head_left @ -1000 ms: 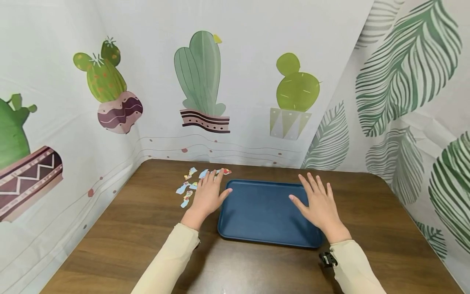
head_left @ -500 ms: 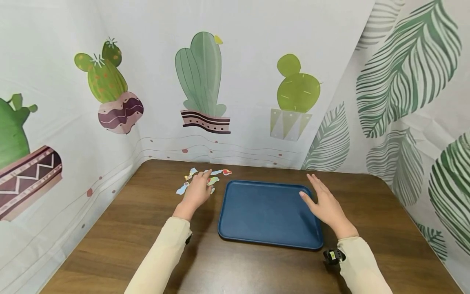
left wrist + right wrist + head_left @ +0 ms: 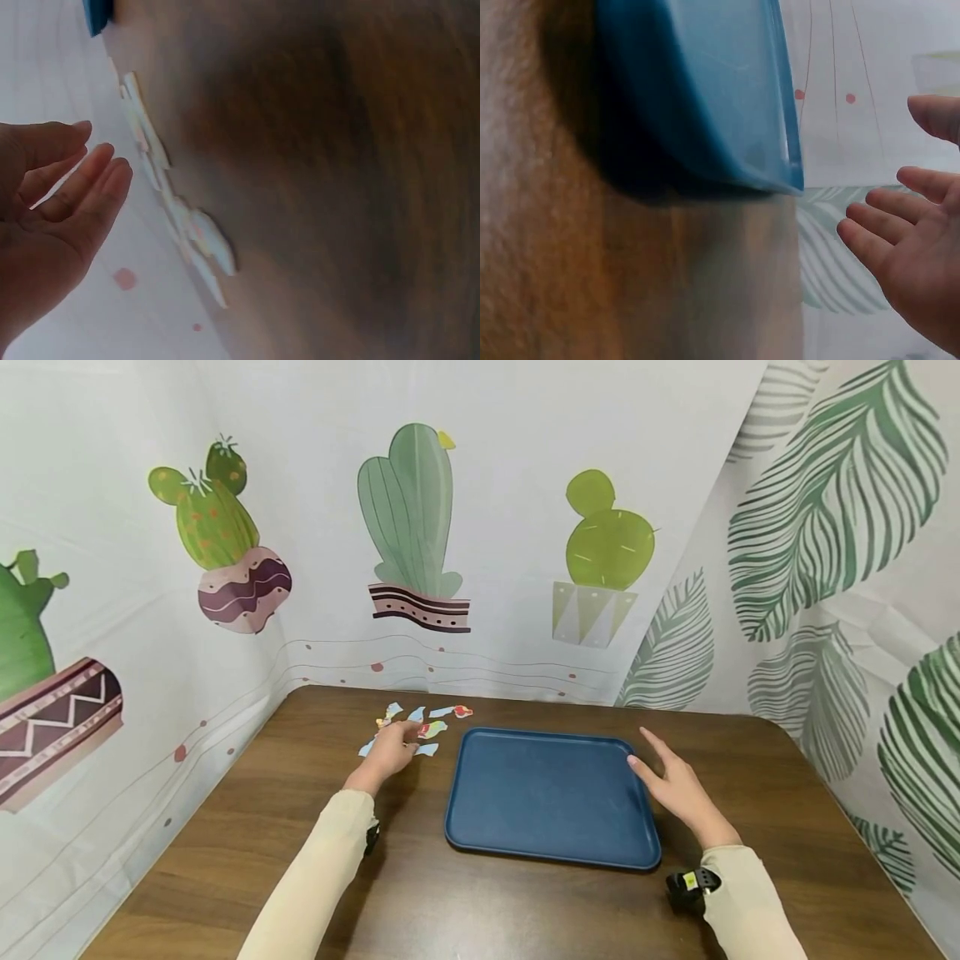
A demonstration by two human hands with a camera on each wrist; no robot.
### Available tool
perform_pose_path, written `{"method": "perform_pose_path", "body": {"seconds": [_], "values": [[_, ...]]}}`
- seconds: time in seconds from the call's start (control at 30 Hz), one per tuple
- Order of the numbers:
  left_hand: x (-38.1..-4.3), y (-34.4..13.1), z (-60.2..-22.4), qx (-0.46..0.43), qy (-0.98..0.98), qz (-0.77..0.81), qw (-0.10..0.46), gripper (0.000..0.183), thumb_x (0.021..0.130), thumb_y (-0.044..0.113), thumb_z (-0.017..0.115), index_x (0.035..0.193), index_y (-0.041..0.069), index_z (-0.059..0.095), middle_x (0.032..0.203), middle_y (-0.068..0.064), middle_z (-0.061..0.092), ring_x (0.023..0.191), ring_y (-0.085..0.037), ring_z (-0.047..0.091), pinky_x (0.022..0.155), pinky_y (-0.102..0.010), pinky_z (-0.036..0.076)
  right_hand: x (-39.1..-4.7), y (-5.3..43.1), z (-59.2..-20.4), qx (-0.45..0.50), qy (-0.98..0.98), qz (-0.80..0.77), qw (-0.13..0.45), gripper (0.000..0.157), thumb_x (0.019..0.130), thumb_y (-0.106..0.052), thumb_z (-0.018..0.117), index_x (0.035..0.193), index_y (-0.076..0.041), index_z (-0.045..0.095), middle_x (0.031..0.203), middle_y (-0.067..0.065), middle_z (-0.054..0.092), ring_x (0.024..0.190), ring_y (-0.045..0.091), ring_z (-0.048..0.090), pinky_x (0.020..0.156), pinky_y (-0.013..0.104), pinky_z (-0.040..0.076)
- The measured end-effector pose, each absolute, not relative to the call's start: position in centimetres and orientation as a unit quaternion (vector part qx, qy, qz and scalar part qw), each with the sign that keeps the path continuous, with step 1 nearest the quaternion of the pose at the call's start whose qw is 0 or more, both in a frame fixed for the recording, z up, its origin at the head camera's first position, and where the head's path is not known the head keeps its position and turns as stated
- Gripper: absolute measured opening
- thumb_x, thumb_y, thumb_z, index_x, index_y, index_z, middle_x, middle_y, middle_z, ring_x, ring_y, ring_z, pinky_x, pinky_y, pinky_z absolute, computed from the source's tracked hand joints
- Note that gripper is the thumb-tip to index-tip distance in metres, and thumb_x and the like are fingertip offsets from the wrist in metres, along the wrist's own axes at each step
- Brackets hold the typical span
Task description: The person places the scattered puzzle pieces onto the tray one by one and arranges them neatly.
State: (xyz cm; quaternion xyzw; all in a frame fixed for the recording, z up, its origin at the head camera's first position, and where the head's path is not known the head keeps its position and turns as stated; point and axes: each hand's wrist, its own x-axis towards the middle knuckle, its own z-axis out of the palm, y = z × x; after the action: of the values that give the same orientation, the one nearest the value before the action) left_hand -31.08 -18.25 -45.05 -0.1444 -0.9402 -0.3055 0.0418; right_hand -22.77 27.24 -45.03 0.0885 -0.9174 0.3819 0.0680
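My left hand (image 3: 388, 750) hovers over a cluster of several flat, irregular pieces at the back left of the table, light blue with red, yellow and green print. One piece with a red patch (image 3: 462, 712) lies at the cluster's right end. In the left wrist view the thumb and fingers are bent gently with a gap between them, holding nothing, and the pieces (image 3: 214, 244) lie beyond. Part of the cluster is hidden under the hand. My right hand (image 3: 678, 789), fingers extended, is by the right edge of a blue rectangular tray (image 3: 547, 793).
The tray's raised rim (image 3: 705, 142) shows close up in the right wrist view. The brown wooden table (image 3: 480, 910) ends at the back against a white cloth (image 3: 510, 527) printed with cacti and leaves.
My left hand has moved left and down over the pieces, its fingers bending more. The right hand has shifted right, from over the tray to its right edge. The tray stays put.
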Motion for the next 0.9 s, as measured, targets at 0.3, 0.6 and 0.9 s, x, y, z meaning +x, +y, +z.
{"method": "perform_pose_path", "body": {"seconds": [0.3,0.6,0.9], "values": [[-32.0,-18.8,-45.9,-0.138,-0.939,-0.314,0.025,0.038,0.086,-0.004,0.065,0.123,-0.009,0.059,0.108,-0.024,0.066,0.101,-0.036,0.062,0.087,-0.046,0.053,-23.3,28.1,-45.8,0.067,-0.878,0.474,-0.007,0.066,0.102,-0.026,0.049,0.148,0.011,0.019,0.146,0.036,0.029,0.132,0.049,0.034,0.105,0.059,0.036],[-32.1,-18.5,-46.4,-0.159,-0.942,-0.294,0.019,0.034,0.085,-0.004,0.068,0.119,-0.008,0.063,0.104,-0.022,0.066,0.097,-0.034,0.063,0.086,-0.045,0.053,-23.3,29.2,-46.7,0.058,-0.821,0.563,-0.068,0.062,0.102,-0.018,0.05,0.149,0.009,0.019,0.148,0.032,0.029,0.132,0.043,0.036,0.102,0.035,0.045],[-32.3,-18.6,-46.9,-0.158,-0.946,-0.281,0.02,0.023,0.085,-0.004,0.068,0.108,-0.007,0.069,0.093,-0.014,0.061,0.082,-0.025,0.057,0.074,-0.038,0.052,-24.1,29.5,-47.2,0.052,-0.818,0.569,-0.067,0.059,0.095,0.001,0.055,0.146,0.01,0.028,0.144,0.033,0.035,0.126,0.042,0.044,0.088,0.015,0.05]]}}
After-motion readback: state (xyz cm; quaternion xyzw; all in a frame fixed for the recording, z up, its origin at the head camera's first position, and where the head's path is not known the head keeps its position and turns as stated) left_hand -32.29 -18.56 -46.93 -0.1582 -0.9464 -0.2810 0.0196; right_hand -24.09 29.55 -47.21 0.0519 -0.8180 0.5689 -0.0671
